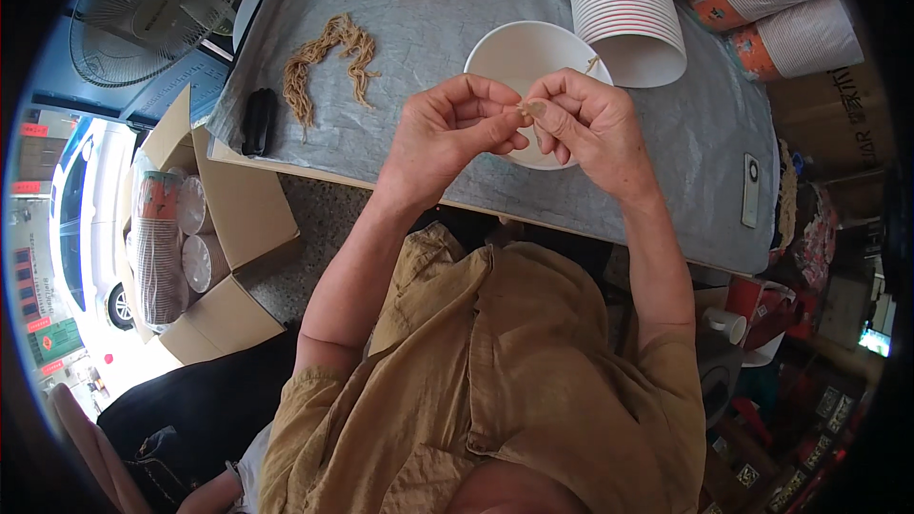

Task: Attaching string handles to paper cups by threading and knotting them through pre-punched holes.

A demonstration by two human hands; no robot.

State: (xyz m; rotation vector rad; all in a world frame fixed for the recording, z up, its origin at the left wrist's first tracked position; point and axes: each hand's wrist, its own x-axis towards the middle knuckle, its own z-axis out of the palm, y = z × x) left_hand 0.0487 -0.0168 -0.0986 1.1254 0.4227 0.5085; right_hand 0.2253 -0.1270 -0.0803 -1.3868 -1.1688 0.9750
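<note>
Two bare hands at work over a grey-sheeted table (400, 148), seen from above. The left hand (440, 130) and the right hand (595, 124) meet at the fingertips, each grip narrowed to a pinch of thumb and fingers on a small tan strand of fibrous twine (526, 109); the fingers hide most of it, so its length cannot be told. The strand lies over the mouth of a round, open, white paper bucket (519, 52), at whose right side a tan twine end (592, 64) shows. The strand appears light and limp, with a rough surface that should resist slipping; it is likely to fray at its tip and is best taken close to the end, between thumb and forefinger. The bucket, probably light and thin-walled, could dent under a squeeze and is better held by its rim. A loose, tangled hank of tan twine (303, 67) lies on the left of the table, near a black, oblong object (258, 122); its strands are best drawn singly, since they may snag.
</note>
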